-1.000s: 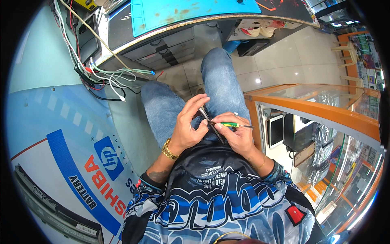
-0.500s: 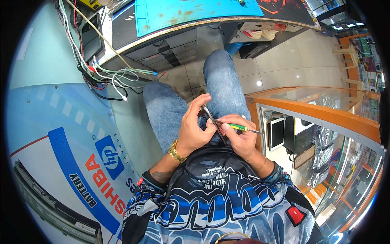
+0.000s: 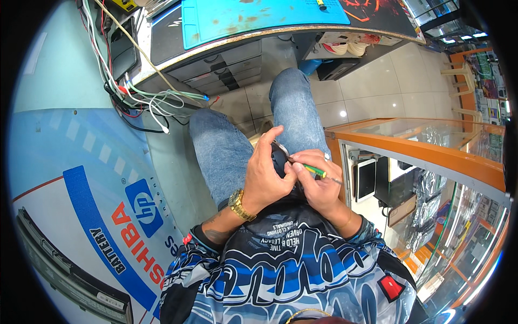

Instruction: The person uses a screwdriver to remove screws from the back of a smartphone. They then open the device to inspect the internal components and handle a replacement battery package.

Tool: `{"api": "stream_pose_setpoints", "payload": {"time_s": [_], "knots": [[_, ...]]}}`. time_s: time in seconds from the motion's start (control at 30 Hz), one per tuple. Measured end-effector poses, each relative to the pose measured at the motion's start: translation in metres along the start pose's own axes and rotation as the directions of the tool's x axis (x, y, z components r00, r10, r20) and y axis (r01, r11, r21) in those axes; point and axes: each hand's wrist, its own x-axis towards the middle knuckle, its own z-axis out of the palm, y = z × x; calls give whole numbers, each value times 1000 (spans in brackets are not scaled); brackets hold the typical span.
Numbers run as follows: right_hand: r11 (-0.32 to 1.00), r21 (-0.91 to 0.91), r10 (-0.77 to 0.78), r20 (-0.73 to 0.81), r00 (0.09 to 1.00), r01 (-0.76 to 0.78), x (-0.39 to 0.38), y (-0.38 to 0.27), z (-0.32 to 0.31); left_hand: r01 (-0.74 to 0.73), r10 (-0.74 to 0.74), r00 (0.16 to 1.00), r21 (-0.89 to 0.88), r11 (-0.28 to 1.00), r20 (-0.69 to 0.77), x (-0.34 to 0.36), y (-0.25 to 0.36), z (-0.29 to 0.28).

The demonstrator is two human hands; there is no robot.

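Observation:
My left hand (image 3: 267, 175) is closed around a thin, dark, flat device (image 3: 278, 161) above my lap, its thumb and fingers at the edges. The device is tilted nearly edge-on and partly covered by the fingers, so its exact kind does not show. My right hand (image 3: 322, 189) pinches a small screwdriver-like tool (image 3: 314, 170) with a green and yellow handle. A metal shaft sticks out from it toward the right. The dark left end of the tool lies at the device's edge, beside my left thumb; whether it touches cannot be made out.
Ahead is a workbench with a blue mat (image 3: 259, 19) and drawers beneath. Loose cables (image 3: 156, 102) hang off its left corner. An orange-framed glass display case (image 3: 421, 137) stands close on my right. A blue printed panel (image 3: 86, 162) is on my left.
My left hand has turned, so the device now shows less of its length, and its lower end no longer shows below my fingers. The tool has tilted slightly downward at its right end.

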Motion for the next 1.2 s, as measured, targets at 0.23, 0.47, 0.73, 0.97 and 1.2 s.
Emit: {"api": "stream_pose_setpoints", "payload": {"time_s": [0.23, 0.47, 0.73, 0.97, 1.2], "knots": [[947, 209, 236, 54, 970, -242, -3, 12, -6, -10, 7, 998, -44, 999, -69, 2, -2, 6], [869, 331, 363, 78, 928, -368, -2, 17, -10, 43, -48, 998, -99, 994, -49, 2, 0, 3], [668, 576, 474, 159, 866, -471, 3, 22, -18, -1, -1, 998, -36, 999, -63, 5, -1, 2], [594, 611, 558, 155, 815, -523, 14, 39, -19, 48, -45, 994, 21, 999, -101, 19, -9, 11], [447, 660, 602, 277, 749, -604, 30, 82, -27, 124, -117, 991, 148, 981, -60, 39, -14, 16]]}}
